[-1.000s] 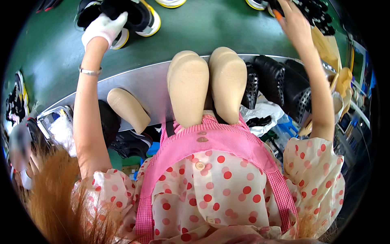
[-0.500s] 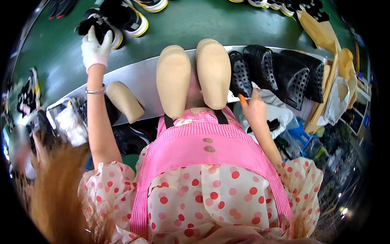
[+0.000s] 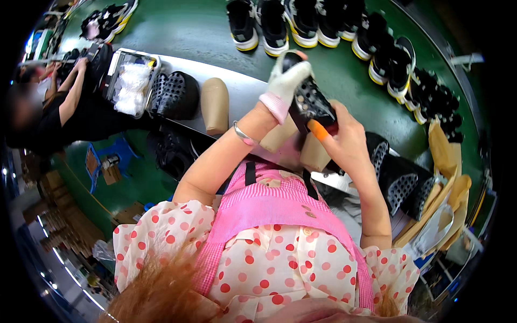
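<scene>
Between my two hands is a black shoe-shaped piece [image 3: 312, 102] with a panel of round dots, tilted above the work surface. My left hand [image 3: 288, 81], in a white glove, is closed around its far end. My right hand [image 3: 344, 137], bare with an orange finger cover, grips its near end. Below it stand two beige foot forms [image 3: 280, 135], partly hidden by my hands and the piece. Further left a third beige foot form [image 3: 215, 105] lies on the metal ledge. More black dotted pieces [image 3: 401, 185] sit to the right of my right hand.
Black sneakers with white and yellow soles [image 3: 272, 27] line the green table [image 3: 188, 27]. A basket of white bundles [image 3: 132, 86] and black dotted pieces [image 3: 175, 94] are at left. Another person [image 3: 70, 102] works at far left. Brown paper [image 3: 444, 153] stands at right.
My left hand has come away from a sneaker at far left to the middle. My right hand has lifted a black dotted piece from the row. The view has turned.
</scene>
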{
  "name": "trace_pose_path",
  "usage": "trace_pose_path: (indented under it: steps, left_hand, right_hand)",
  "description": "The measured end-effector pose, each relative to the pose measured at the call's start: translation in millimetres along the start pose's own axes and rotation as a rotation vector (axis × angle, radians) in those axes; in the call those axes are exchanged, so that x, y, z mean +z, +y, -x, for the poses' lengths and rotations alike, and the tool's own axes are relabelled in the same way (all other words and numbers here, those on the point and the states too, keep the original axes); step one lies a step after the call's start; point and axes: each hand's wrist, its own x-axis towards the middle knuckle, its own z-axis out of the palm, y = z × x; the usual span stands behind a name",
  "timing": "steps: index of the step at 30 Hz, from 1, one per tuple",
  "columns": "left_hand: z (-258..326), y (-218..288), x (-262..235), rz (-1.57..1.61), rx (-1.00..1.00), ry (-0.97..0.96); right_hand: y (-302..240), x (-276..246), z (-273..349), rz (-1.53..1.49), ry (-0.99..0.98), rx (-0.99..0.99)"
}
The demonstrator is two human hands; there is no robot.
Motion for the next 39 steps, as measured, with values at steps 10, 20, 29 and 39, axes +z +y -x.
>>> trace_pose_path:
  steps: [10,20,29,39]
  left_hand:
    - [-91,82,-147,-0.824,0.141,0.471]
    - [-154,64,-195,-1.762,0.447,0.062]
    - [-206,99,-188,-1.718,-0.412,-0.174]
    - [-214,111,-166,-1.761,-0.520,-0.204]
  right_hand:
    - [-34,88,-197,0.396,0.008,-0.245]
    - [-77,149,-363,0.977,-0.239,-0.171]
    - [-45,218,-415,0.795,-0.248,-0.048]
    - [6,239,-442,0.638,-0.156,-0.220]
